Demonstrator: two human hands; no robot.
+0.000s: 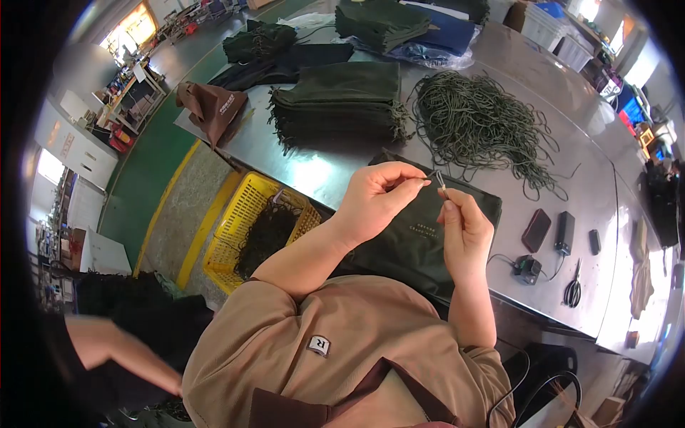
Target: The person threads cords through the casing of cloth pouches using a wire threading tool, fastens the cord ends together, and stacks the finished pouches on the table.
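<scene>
My left hand is pinched on the end of a thin dark cord. Close beside it, my right hand grips a small slim metal tool with a wire-like tip, whose exact kind is too small to make out. The cord end and the tip meet or nearly meet between my fingers. Below both hands lies a dark green fabric bag with small printed lettering, partly hidden by my arms. A tangled heap of dark green cords lies just beyond my right hand.
On the metal table are a stack of dark green bags, a phone, a black power bank and black scissors. A yellow basket holds dark cords at left. Another person's arm shows lower left.
</scene>
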